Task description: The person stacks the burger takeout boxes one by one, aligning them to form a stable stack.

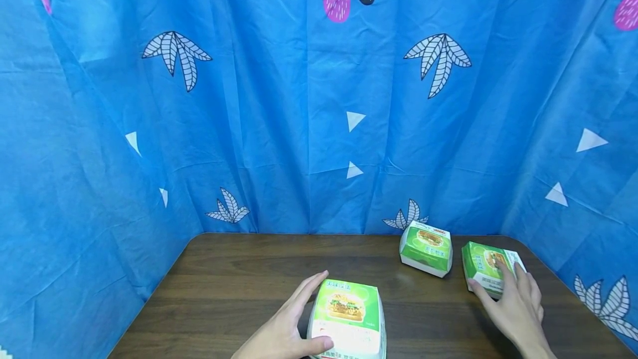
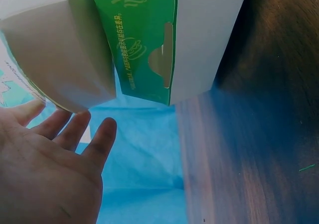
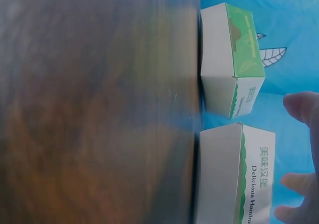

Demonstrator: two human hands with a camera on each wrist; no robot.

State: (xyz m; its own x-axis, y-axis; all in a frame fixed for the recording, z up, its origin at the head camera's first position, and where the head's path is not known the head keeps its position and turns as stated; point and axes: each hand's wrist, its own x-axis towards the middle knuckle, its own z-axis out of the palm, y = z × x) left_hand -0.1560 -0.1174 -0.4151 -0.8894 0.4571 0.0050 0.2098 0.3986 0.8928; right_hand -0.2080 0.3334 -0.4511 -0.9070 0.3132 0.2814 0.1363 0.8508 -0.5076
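Note:
Two green-and-white hamburger boxes (image 2: 144, 40) are stacked at the near middle of the table. My left hand (image 1: 286, 323) holds the upper hamburger box (image 1: 347, 314) at its left side, thumb over the near part and fingers along the far edge. In the left wrist view, the fingertips (image 2: 79, 118) meet that box's edge. Over at the right, my right hand (image 1: 518, 303) reaches above another hamburger box (image 1: 483, 265), fingers spread. The right wrist view shows its fingertips (image 3: 296, 102) apart from the nearest box (image 3: 219, 174).
One more hamburger box (image 1: 426, 248) stands at the back of the dark wooden table (image 1: 239, 276), left of the right-hand box. A blue patterned curtain (image 1: 279, 126) hangs along the table's back and sides.

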